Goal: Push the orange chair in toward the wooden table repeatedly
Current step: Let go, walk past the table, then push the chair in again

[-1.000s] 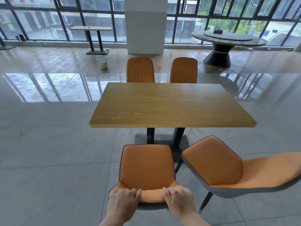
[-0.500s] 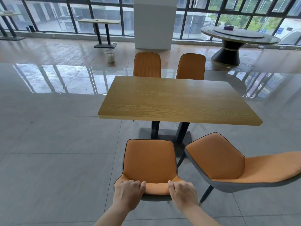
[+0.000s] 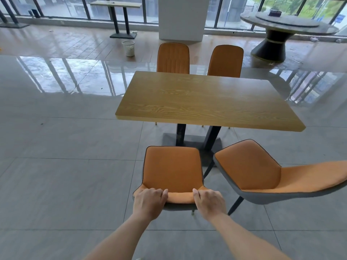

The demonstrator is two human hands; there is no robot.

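— Start with the fingers: what are they doing?

— The left hand's fingers (image 3: 150, 192) are curled together over the top edge of the backrest, and the right hand's fingers (image 3: 208, 193) do the same. The thumbs lie along the orange edge and point at each other, with a stretch of padding bare between them.

— So both hands have hold of it?

— Yes. The left hand (image 3: 149, 202) and the right hand (image 3: 208, 202) each grip the backrest of the orange chair (image 3: 172, 171), with both forearms reaching forward.

— And where is the chair?

— On the near side of the wooden table (image 3: 206, 102), facing it. The seat's front edge stands short of the tabletop, and the dark pedestal base (image 3: 191, 141) shows in the gap between them.

— Anything beside it?

— A second orange chair (image 3: 262, 175) just to the right (turned at an angle, its seat pointing away to the right). Two more orange chairs (image 3: 173, 58) are at the table's far side. Farther off, on the glossy floor (image 3: 65, 166), are a white wastebasket (image 3: 128, 48), a white pillar (image 3: 181, 17) and a round table (image 3: 289, 25) by the windows.
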